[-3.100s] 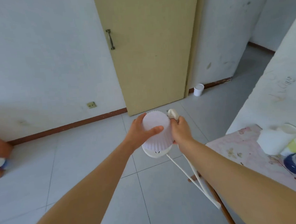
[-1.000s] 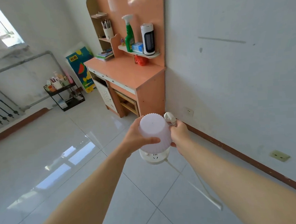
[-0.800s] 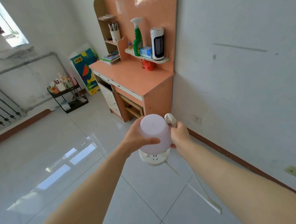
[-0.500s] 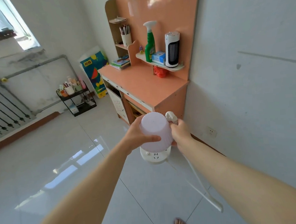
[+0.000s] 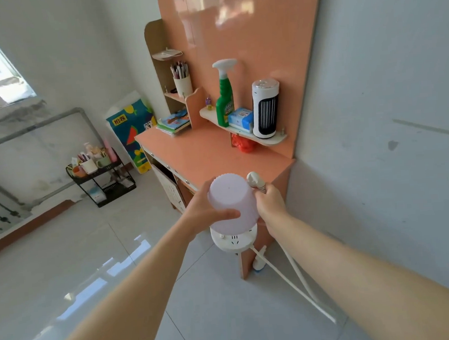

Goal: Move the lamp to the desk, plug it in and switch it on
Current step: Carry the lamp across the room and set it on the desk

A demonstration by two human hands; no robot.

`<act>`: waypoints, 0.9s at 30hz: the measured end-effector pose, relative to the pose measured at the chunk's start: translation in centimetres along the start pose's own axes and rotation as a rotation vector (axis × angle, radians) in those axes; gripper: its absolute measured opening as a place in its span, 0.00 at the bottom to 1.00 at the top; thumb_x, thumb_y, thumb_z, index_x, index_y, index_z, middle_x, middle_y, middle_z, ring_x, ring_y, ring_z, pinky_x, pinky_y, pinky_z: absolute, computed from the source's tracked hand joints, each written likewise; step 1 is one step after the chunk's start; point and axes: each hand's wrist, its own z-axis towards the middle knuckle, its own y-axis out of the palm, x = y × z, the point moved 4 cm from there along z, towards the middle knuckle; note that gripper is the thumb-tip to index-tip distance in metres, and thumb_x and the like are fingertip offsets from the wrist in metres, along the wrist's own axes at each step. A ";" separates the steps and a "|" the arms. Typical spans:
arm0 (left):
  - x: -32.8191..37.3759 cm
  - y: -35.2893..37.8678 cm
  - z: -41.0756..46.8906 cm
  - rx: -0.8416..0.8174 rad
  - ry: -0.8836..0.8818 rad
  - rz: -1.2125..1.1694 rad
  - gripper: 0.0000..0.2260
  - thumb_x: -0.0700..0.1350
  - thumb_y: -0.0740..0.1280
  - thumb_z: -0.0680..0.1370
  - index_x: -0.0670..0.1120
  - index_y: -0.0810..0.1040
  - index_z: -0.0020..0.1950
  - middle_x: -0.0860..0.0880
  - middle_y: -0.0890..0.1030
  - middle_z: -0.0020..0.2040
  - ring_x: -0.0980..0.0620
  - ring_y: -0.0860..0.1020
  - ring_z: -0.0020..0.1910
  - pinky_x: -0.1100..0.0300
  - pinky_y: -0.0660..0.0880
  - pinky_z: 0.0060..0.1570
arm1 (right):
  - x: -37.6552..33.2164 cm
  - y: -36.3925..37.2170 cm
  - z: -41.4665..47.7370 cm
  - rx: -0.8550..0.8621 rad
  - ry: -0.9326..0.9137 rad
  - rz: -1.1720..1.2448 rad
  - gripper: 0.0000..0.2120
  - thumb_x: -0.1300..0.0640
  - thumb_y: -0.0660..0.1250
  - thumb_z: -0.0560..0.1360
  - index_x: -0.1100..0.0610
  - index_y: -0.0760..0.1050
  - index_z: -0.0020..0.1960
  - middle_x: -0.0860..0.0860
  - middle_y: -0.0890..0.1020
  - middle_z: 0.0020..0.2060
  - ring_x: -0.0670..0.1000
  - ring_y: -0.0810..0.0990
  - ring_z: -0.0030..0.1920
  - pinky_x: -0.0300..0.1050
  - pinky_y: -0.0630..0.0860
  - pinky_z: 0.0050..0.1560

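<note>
I carry a small lamp with a pale lilac ribbed shade and a round white base that has socket holes. My left hand grips the shade from the left. My right hand presses the shade's right side and holds the white plug. The white cord loops down from the base toward the floor. The orange desk stands just beyond the lamp, against the white wall.
On the desk's shelf stand a green spray bottle, a blue box and a white tower heater. Books lie at the desk's back left. A black rack of cups stands left. A white object lies by the desk's foot.
I have turned from the door and walked up to the desk, which now looms close. Both hands keep the same hold on the lamp and plug.
</note>
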 end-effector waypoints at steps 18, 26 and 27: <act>0.5 -3.1 27.9 -0.218 0.118 0.122 0.42 0.47 0.80 0.60 0.55 0.63 0.69 0.52 0.71 0.64 0.50 0.68 0.62 0.49 0.70 0.61 | -5.4 3.7 21.6 0.323 0.049 0.031 0.14 0.57 0.55 0.79 0.59 0.72 0.61 0.58 0.79 0.58 0.59 0.77 0.59 0.55 0.73 0.61; 0.3 -1.4 33.7 -0.257 0.102 0.027 0.38 0.46 0.80 0.61 0.54 0.66 0.67 0.52 0.73 0.62 0.51 0.71 0.62 0.51 0.73 0.56 | -5.5 2.8 27.3 0.384 0.038 -0.004 0.13 0.56 0.55 0.79 0.58 0.72 0.59 0.52 0.78 0.48 0.58 0.78 0.54 0.53 0.72 0.54; 0.4 -1.1 34.2 -0.259 0.104 0.026 0.38 0.46 0.80 0.61 0.53 0.66 0.67 0.52 0.73 0.62 0.51 0.71 0.62 0.51 0.73 0.57 | -5.5 2.6 27.8 0.389 0.041 -0.007 0.13 0.56 0.55 0.79 0.58 0.72 0.60 0.52 0.77 0.48 0.57 0.77 0.53 0.53 0.72 0.54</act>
